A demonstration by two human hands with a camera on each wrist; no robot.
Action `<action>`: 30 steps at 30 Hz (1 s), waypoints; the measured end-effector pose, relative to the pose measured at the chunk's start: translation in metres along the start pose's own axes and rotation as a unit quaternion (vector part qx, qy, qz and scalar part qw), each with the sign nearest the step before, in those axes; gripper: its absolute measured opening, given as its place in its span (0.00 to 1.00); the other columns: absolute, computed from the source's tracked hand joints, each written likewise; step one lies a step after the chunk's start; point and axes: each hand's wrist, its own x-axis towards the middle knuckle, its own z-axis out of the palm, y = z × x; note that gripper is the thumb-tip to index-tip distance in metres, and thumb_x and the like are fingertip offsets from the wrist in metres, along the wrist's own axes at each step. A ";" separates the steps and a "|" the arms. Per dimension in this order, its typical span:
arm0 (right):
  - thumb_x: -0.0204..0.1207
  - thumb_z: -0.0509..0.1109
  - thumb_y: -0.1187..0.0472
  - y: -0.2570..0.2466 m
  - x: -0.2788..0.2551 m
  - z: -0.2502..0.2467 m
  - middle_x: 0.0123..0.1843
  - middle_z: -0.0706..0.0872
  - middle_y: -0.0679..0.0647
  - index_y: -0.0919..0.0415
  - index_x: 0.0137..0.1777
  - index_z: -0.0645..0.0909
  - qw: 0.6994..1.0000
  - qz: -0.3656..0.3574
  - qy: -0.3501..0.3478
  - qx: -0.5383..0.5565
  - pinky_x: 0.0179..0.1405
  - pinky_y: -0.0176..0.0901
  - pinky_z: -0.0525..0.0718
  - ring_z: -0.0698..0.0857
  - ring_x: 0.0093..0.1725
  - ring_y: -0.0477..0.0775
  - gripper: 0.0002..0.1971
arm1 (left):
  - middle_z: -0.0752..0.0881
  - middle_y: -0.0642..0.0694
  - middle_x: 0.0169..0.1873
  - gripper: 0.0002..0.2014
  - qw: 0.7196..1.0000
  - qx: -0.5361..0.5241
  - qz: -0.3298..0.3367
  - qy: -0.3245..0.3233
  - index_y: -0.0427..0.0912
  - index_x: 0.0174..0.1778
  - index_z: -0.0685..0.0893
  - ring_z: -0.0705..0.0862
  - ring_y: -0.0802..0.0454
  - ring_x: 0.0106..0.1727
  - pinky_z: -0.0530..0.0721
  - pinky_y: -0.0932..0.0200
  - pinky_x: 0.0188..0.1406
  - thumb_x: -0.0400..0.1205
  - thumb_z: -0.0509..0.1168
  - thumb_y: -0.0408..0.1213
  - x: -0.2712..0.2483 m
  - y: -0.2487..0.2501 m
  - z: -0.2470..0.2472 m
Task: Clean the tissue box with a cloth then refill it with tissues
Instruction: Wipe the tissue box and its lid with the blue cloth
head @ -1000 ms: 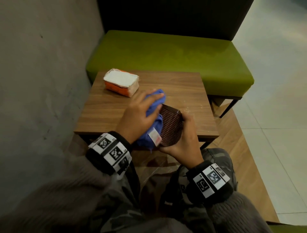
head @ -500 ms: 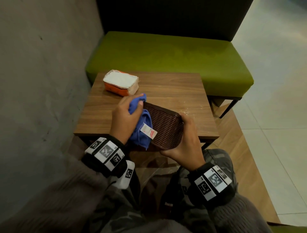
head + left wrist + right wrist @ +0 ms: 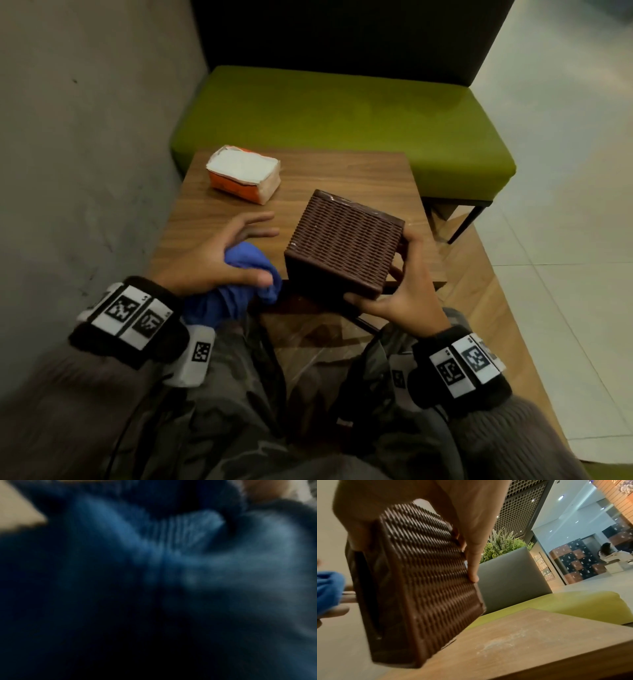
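Brown woven tissue box [image 3: 343, 243] tilted, lifted off the wooden table [image 3: 346, 174], gripped by right hand [image 3: 406, 291]: thumb under its near edge, fingers curled on its far side. Blue cloth [image 3: 239, 287] just left of the box, bunched under left hand [image 3: 219, 257], thumb pinching it, fingers spread. Tissue pack [image 3: 244, 173] beyond left hand.
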 end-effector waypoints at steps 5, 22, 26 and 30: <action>0.54 0.84 0.48 -0.006 -0.001 0.001 0.71 0.73 0.59 0.54 0.75 0.58 0.997 -0.034 -0.063 0.003 0.72 0.52 0.76 0.76 0.72 0.55 0.52 | 0.64 0.80 0.70 0.57 0.984 0.132 0.067 -0.099 0.66 0.76 0.54 0.61 0.77 0.73 0.60 0.79 0.68 0.56 0.83 0.49 0.010 0.035 0.009; 0.58 0.83 0.43 -0.033 0.008 0.034 0.66 0.75 0.62 0.70 0.78 0.63 0.962 -0.101 0.001 -0.255 0.65 0.55 0.76 0.76 0.65 0.60 0.54 | 0.66 0.58 0.72 0.53 0.842 0.527 0.113 0.019 0.58 0.78 0.52 0.83 0.51 0.49 0.79 0.55 0.33 0.60 0.74 0.60 0.017 0.057 0.041; 0.58 0.84 0.44 -0.030 0.008 0.024 0.66 0.76 0.61 0.70 0.76 0.66 0.959 -0.073 0.042 -0.272 0.63 0.55 0.78 0.76 0.64 0.60 0.51 | 0.75 0.52 0.65 0.38 0.963 0.202 0.127 0.122 0.61 0.68 0.70 0.76 0.57 0.64 0.77 0.54 0.65 0.63 0.78 0.54 0.015 0.051 0.030; 0.59 0.80 0.37 -0.028 0.010 0.030 0.65 0.76 0.58 0.65 0.76 0.66 0.951 -0.061 0.048 -0.299 0.59 0.50 0.79 0.76 0.62 0.57 0.50 | 0.83 0.44 0.45 0.12 0.921 0.061 0.179 0.340 0.43 0.46 0.80 0.82 0.51 0.50 0.81 0.55 0.54 0.73 0.75 0.42 0.016 0.066 0.049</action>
